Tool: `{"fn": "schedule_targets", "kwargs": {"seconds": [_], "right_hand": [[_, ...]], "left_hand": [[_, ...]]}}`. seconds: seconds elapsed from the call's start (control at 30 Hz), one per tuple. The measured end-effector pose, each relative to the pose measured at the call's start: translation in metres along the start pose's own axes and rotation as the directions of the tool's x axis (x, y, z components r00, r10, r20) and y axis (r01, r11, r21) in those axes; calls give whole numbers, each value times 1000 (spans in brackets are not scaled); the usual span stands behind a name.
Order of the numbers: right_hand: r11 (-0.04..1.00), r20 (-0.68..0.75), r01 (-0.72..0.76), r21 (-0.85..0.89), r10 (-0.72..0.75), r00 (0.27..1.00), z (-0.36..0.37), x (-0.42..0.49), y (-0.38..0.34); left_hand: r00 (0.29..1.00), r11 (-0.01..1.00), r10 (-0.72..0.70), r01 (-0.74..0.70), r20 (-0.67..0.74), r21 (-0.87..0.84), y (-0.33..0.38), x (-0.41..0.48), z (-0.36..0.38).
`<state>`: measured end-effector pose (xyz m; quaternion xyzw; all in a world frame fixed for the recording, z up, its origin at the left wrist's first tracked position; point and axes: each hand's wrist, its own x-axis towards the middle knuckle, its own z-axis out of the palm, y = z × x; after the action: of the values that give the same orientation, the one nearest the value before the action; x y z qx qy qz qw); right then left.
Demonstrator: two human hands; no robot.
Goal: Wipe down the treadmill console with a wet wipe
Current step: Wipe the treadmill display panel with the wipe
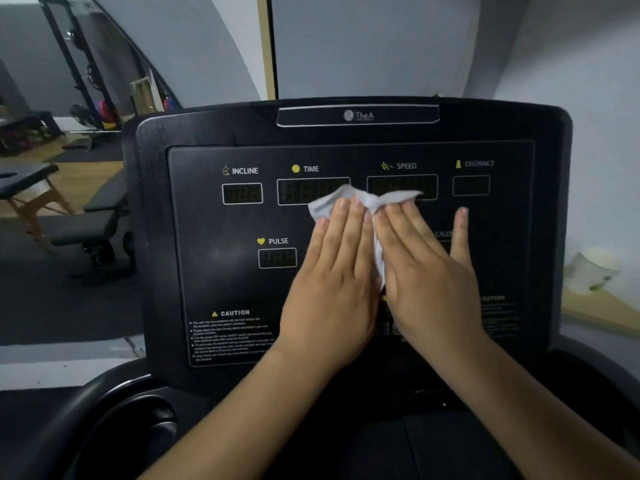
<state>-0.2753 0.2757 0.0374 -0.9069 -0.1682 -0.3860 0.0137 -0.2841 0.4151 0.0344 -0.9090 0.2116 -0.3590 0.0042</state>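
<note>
The black treadmill console [214, 271] fills the middle of the view, with dark displays labelled INCLINE, TIME, SPEED, DISTANCE and PULSE. A white wet wipe [367, 200] lies flat against the panel between the TIME and SPEED displays. My left hand [336, 275] and my right hand [422, 271] lie side by side, fingers straight, both pressing the wipe onto the panel. Most of the wipe is hidden under my palms; its crumpled top edge and a strip between my hands show. My right thumb points up, off the wipe.
A cup holder [145, 431] sits in the treadmill's lower left shoulder. To the left stand a padded bench [93, 223], a folding massage table [31, 188] and a weight rack [90, 74]. A grey wall rises behind the console.
</note>
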Motion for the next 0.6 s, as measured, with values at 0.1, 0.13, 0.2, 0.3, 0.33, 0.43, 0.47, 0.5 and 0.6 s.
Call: {"fn": "schedule_targets", "kwargs": {"seconds": [0.1, 0.13, 0.2, 0.3, 0.33, 0.43, 0.47, 0.5, 0.6], "right_hand": [[1000, 9, -16, -2, 16, 1000, -2, 1, 3], [1000, 18, -16, -3, 16, 1000, -1, -5, 4], [1000, 33, -11, -1, 11, 999, 0, -20, 5], [1000, 30, 2, -11, -2, 1000, 0, -21, 11], [1000, 28, -6, -17, 7, 1000, -1, -15, 14], [998, 9, -55, -28, 55, 998, -6, 7, 24], [997, 5, -66, -28, 66, 998, -7, 9, 26], [997, 3, -71, -29, 71, 997, -9, 7, 27], [997, 14, -63, -33, 63, 998, -5, -18, 27]], "left_hand": [[1000, 1000, -15, 15, 5, -23, 3, 6, 0], [1000, 999, -10, 10, 1, -39, 6, 1, 1], [1000, 998, 19, -19, -1, -57, 12, -11, 5], [1000, 999, 28, -28, -13, -39, 16, -9, 8], [1000, 999, 21, -22, -12, -30, 16, -1, 7], [1000, 1000, 8, -8, -17, 11, 16, 26, 1], [1000, 1000, 1, 0, -16, 17, 17, 30, 1], [1000, 1000, -2, 2, -12, 16, 20, 29, 2], [1000, 999, 29, -29, 10, -14, 32, 9, 12]]}}
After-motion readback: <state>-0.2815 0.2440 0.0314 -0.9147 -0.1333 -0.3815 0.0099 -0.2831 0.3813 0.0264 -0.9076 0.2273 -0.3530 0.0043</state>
